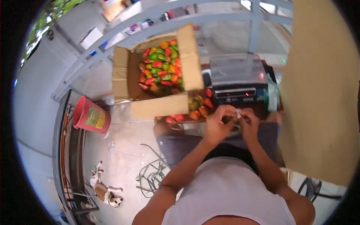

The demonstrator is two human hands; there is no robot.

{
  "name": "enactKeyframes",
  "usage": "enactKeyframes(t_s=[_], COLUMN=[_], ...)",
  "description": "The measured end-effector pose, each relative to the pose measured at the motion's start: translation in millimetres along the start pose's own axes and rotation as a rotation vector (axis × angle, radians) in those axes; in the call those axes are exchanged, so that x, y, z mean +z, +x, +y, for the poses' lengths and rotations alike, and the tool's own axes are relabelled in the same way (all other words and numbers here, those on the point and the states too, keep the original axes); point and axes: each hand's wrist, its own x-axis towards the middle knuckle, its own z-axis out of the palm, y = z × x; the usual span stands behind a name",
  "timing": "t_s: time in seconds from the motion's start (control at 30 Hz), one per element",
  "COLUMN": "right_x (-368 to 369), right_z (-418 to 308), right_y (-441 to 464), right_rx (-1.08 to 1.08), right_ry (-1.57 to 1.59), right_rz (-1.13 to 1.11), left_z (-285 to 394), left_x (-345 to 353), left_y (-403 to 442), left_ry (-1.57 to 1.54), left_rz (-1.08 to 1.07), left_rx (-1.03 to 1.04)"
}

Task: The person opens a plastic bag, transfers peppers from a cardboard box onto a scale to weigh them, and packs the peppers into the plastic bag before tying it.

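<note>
My left hand and my right hand meet in front of the scale, their fingertips pinched together. Between them is a small whitish piece, perhaps the top of a plastic bag, with something green below it; the details are blurred. Just beyond my hands stands a black digital scale with a clear cover and red lit digits. Loose red and orange peppers lie left of my hands. An open cardboard box farther left holds many red, green and orange peppers.
A red bucket stands at the left. Green strapping lies tangled on the floor, near a brown and white animal. Clear plastic bags hang right of the scale. A large cardboard sheet rises at the right.
</note>
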Motion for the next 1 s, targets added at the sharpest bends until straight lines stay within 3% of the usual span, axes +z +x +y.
enactKeyframes(t_s=[0.07,0.17,0.27,0.4,0.5,0.57,0.6,0.67,0.77,0.83,0.87,0.93,1.0], right_x=[10,13,16,20,10,-7,-13,-27,-45,-47,-45,-43,-45], right_z=[-3,-14,-22,-30,-33,-39,-46,-62,-75,-65,-62,-76,-82], right_y=[-6,-8,-9,-13,-12,-11,-8,0,-3,-19,-25,-28,-27], right_rx=[0.259,0.476,0.588,0.551,0.503,0.530,0.621,0.789,0.760,0.464,0.321,0.260,0.140], right_ry=[0.316,0.481,0.519,0.595,0.571,0.511,0.544,0.604,0.346,0.197,0.122,0.145,0.092], right_rz=[0.049,0.053,0.128,0.094,-0.035,-0.147,-0.218,-0.354,-0.507,-0.466,-0.447,-0.414,-0.410], left_z=[12,12,17,11,3,1,0,9,33,50,42,13,-2], left_x=[6,5,6,12,7,8,9,8,12,15,18,23,27], left_y=[1,4,5,5,6,1,-3,-6,-10,-14,-19,-29,-25], left_ry=[0.250,0.419,0.595,0.653,0.549,0.302,0.177,0.247,0.392,0.434,0.382,0.292,-0.032], left_rz=[0.033,-0.002,0.050,0.131,0.048,0.043,0.039,-0.041,-0.160,-0.189,-0.170,-0.131,-0.016], left_rx=[0.085,0.235,0.365,0.488,0.432,0.221,0.114,0.123,0.333,0.461,0.386,0.232,0.042])
